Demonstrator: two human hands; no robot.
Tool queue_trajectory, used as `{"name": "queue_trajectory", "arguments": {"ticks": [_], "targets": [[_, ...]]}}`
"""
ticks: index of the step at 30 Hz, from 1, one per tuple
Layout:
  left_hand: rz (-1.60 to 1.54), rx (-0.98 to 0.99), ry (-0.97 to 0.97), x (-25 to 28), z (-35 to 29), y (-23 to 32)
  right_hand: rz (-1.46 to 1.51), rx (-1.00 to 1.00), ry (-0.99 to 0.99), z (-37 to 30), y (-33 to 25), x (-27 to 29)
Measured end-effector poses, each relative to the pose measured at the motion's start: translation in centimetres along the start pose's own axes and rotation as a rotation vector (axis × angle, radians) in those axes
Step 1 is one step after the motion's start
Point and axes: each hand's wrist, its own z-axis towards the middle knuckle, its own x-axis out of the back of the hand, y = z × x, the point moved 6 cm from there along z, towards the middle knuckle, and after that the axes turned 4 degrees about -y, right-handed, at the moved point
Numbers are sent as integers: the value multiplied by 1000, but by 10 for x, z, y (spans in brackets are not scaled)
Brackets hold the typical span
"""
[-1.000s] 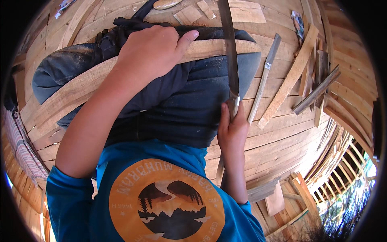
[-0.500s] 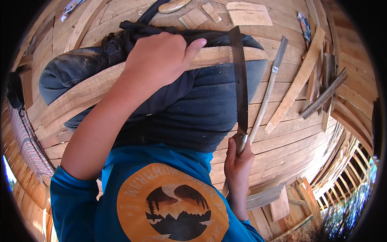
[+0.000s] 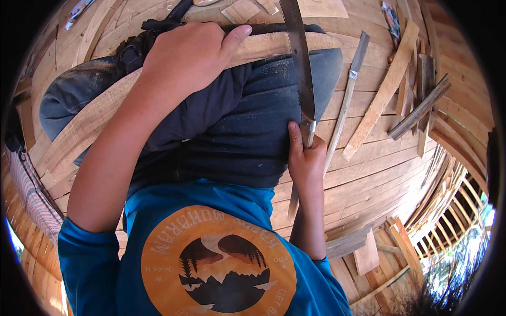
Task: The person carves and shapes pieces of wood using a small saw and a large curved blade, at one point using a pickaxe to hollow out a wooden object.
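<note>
Bearing pale lettering: 1 round orange print (image 3: 153, 263) on 1 blue shirt (image 3: 240, 190), dark mountain-and-tree scene at centre, upside down in view. Colourful wrappers (image 3: 390, 23), 2: 1 upper left, 1 upper right; printing too small to read.

Curved plank (image 3: 263, 46), 1: pale tan, lightly grained, bowed, laid crosswise over dark trousers (image 3: 221, 145).

Saw (image 3: 301, 66), 1: dark narrow blade, teeth along the left edge, pale metal collar at the handle; crosses the curved plank's right part, far end out of frame. Whether the teeth touch wood cannot be told.

Left hand (image 3: 184, 57), 1: fingers bent over the curved plank's far edge, grasping it, tips hidden; thumb stretched along toward the saw.

Right hand (image 3: 309, 158), 1: fingers clenched round the saw's handle, thumb along its side.

Floor, right: 1 long-handled flat blade (image 3: 345, 97) with a shiny band; 1 long pale strip (image 3: 383, 89); 1 dark strip (image 3: 420, 108) lying across others.

Top edge: 3 flat offcuts (image 3: 240, 10).

Left: 1 striped cloth (image 3: 34, 184).
</note>
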Motion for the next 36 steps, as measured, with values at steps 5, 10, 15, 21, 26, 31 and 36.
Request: {"name": "queue_trajectory", "arguments": {"ticks": [5, 10, 15, 21, 26, 31, 36], "targets": [[42, -32, -1, -11, -8, 15, -13, 8, 23, -38, 9, 9], [-7, 5, -22, -8, -10, 5, -144, -29, -42, 20, -34, -4], [2, -29, 82, 1, 3, 7, -33, 166, 160, -35, -1, 1], [-14, 15, 0, 0, -1, -5, -177, 2, 0, 7, -20, -6], [3, -62, 24, -2, -4, 13, -163, 43, 40, -25, 5, 8], [-5, -3, 34, 0, 1, 2, -337, 69, -17, 1, -23, -1], [22, -14, -16, -2, -4, 11, -168, 75, 25, -20, -12, 10]]}}
